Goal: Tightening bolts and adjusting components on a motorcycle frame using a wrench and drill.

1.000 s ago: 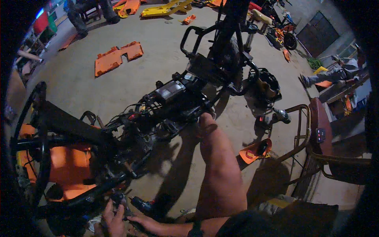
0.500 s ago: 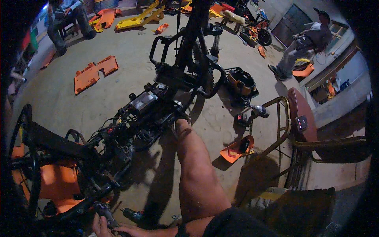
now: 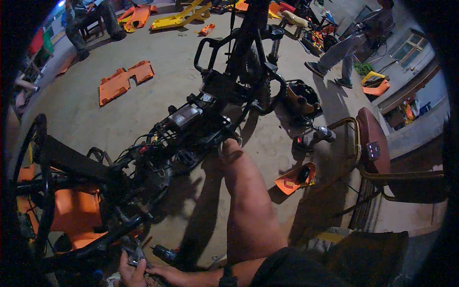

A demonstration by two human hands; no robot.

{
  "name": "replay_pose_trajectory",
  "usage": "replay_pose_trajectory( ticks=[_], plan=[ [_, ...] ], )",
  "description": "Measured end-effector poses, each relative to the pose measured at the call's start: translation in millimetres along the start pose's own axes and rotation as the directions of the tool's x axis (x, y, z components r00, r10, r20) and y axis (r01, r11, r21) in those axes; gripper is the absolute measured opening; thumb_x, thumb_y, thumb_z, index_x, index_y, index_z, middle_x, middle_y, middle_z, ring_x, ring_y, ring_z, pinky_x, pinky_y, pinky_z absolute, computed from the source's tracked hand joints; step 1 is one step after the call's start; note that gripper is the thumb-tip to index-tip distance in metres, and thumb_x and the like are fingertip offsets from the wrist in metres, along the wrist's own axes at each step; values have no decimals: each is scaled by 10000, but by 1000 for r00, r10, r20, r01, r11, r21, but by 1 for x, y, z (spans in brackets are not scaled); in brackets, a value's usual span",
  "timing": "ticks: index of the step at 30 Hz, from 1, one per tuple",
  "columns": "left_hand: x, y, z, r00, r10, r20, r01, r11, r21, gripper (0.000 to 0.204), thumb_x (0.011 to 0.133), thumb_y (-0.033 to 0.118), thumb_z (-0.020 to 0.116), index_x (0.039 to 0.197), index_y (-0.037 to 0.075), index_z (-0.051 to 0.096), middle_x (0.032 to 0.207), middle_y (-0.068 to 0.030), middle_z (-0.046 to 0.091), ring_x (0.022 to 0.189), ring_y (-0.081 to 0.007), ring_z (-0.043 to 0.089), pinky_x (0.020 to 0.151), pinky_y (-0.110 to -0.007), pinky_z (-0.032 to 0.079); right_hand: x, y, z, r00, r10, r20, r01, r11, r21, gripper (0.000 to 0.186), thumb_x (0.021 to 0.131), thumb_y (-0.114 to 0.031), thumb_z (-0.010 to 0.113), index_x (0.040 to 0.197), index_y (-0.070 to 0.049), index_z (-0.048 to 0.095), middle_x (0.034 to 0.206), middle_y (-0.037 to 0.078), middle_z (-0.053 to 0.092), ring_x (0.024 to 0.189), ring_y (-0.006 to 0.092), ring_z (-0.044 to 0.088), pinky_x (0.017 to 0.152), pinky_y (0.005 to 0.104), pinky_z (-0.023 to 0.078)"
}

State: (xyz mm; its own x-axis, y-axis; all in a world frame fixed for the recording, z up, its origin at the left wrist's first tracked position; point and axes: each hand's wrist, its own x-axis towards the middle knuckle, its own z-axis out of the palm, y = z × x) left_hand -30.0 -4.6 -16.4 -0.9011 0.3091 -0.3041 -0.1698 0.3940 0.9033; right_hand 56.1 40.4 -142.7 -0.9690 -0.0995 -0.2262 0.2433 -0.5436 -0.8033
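Low in the head view, my left hand (image 3: 130, 270) is closed round a dark metallic object (image 3: 134, 249) that I cannot identify. My right hand (image 3: 165, 273) grips the lower end of that object, its fingers partly hidden. Just above them runs a black tube of a stripped vehicle frame (image 3: 86, 246), which has loose wiring, a silver box (image 3: 184, 117) and orange panels (image 3: 74, 215) beside its left end. A power tool (image 3: 165, 253) lies on the floor right of my hands. My bare leg (image 3: 251, 205) reaches toward the frame's middle.
A cordless drill (image 3: 319, 135), a black bag (image 3: 301, 100) and an orange piece (image 3: 294, 179) lie right of the frame, beside a maroon-seated chair (image 3: 375, 131). Orange (image 3: 125, 81) and yellow panels (image 3: 179, 19) are on the floor. One person (image 3: 91, 24) sits back left; another (image 3: 346, 48) stands at right.
The person at right has risen into a walk and moved toward the back. My view has tilted and shifted slightly. Both my hands stay together on the dark object by the frame's lower tube.
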Motion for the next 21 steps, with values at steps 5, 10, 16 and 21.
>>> replay_pose_trajectory(
  ticks=[5,10,16,21],
  plan=[
    [0,-6,4,961,-222,-164,197,968,-155,575,843,123,613,1321,-44,341,1183,-127,509,1038,-209,518,885,-329,437,3,26,3,904,-411,-117,358,878,-319,374,965,-329,325,1111,-93,576,728,81,624,515,228,580,475,338,480],
    [2,-8,-5,955,-281,-95,259,947,-192,587,865,179,611,1329,-32,321,1192,-133,503,1037,-218,515,884,-331,436,-8,-62,-7,859,270,436,-460,781,422,385,943,-408,368,895,-103,598,691,41,607,444,166,531,371,270,405],
    [3,-9,0,945,-300,-127,295,954,-55,541,884,207,593,1315,-11,348,1200,-134,500,1034,-216,516,871,-342,442,-22,-106,-16,853,358,381,-515,698,498,387,941,-412,371,881,-103,595,677,38,601,437,159,523,363,265,394],
    [10,-15,-6,930,-291,-223,255,951,-178,485,887,184,582,1288,-6,388,1179,-134,511,978,-208,541,803,-337,473,-15,-114,-7,864,345,365,-496,704,509,389,939,-416,373,870,-102,592,666,36,595,431,154,516,357,262,385]
  ],
)
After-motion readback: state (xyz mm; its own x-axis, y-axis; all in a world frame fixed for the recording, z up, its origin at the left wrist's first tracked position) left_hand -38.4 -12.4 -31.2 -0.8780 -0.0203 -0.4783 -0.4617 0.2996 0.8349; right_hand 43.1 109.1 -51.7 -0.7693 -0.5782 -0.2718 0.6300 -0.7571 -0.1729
